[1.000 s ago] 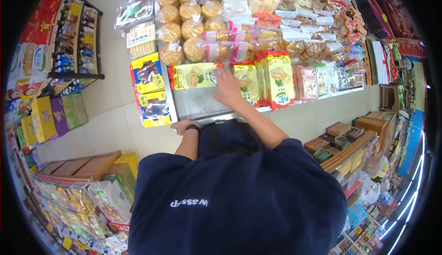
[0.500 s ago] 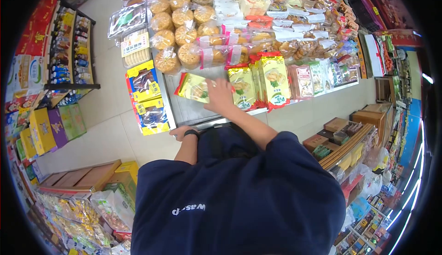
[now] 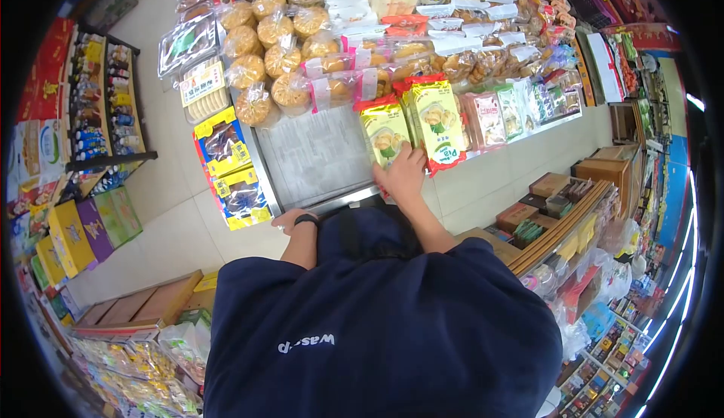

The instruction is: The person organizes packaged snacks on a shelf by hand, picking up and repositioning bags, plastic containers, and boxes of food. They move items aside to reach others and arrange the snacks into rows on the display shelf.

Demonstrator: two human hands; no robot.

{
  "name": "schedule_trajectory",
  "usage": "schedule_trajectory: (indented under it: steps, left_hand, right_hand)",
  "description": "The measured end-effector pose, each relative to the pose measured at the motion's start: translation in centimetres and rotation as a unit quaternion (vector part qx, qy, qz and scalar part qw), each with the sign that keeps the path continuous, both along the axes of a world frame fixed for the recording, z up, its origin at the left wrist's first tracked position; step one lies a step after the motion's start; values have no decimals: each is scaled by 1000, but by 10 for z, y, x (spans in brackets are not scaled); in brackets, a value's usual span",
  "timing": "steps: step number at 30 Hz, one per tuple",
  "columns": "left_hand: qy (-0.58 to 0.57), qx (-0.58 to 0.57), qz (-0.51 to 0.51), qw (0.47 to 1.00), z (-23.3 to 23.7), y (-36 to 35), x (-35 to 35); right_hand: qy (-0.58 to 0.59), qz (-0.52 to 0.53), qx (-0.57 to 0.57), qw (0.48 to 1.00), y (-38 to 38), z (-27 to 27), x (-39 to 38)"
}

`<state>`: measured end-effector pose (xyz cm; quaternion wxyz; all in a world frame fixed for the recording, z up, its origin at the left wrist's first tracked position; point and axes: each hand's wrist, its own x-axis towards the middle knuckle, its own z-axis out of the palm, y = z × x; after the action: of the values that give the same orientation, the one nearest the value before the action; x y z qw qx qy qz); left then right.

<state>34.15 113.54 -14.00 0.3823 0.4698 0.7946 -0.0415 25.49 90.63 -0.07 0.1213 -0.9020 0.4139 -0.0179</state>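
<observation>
My left hand (image 3: 292, 221), below a dark wristband, is closed on the metal edge (image 3: 347, 201) of the display at its near left corner. Farther right, my right hand (image 3: 404, 174) has its fingers wrapped round the lower end of a yellow-green packet (image 3: 386, 133) with red ends. Beside that packet stand more of the same kind, the front one (image 3: 439, 122) upright and facing me. The grey tray surface (image 3: 309, 150) shows bare metal to the left of the held packet.
Round wrapped cakes (image 3: 283, 59) lie behind the tray, with bagged pastries to their right. Blue-yellow packs (image 3: 243, 194) line the left edge. Pink packs (image 3: 484, 120) stand at the right. Shelves of bottles (image 3: 121, 101) are far left, cardboard boxes (image 3: 549, 185) lower right.
My right hand has moved right, and the packet it touched over the grey tray is now against the row of like packets. My left hand stays at the corner. The view has shifted slightly.
</observation>
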Motion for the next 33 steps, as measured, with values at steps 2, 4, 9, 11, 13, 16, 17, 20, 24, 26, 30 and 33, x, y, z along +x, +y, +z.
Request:
schedule_trajectory:
  steps: [2, 4, 9, 11, 13, 16, 17, 20, 24, 26, 30, 33]
  left_hand:
    - [-13, -7, 32, 999, -19, 8, -4]
    - [-19, -14, 33, 999, 12, -2, 1]
    - [5, -21, 22, 1000, -11, 6, -3]
    - [-9, -24, 49, 998, -14, 7, -3]
    - [-9, -19, 41, 999, -1, 2, -1]
    - [50, 26, -82, 995, -81, 29, -12]
    - [38, 25, -73, 996, -67, 23, -11]
    - [-35, 5, -16, 999, 6, -3, -6]
    - [-79, -5, 9, 997, 13, -4, -5]
    - [-103, -21, -15, 994, -16, 4, -10]
    - [-179, -100, -35, 978, -32, 19, -14]
    - [-235, -93, -49, 966, -2, 19, -28]
  right_hand:
    - [3, 12, -23, 1000, -1, 3, 5]
    - [-7, 29, -43, 999, 1, 1, 6]
    - [-37, 98, -88, 991, 0, 5, 8]
    - [-35, 99, -90, 990, -4, -10, 7]
    - [-30, 97, -89, 991, -8, -16, 6]
    - [-38, 105, -79, 991, -12, -22, 4]
    - [-47, 111, -70, 990, -13, -22, 3]
    - [-78, 129, -22, 988, -18, -12, 3]
    - [-177, 147, -26, 973, -51, 33, 2]
    - [-181, 86, -59, 978, -75, 57, 2]
    - [-30, -10, -70, 997, -116, 50, -4]
    - [13, -9, 7, 1000, -129, 39, -7]
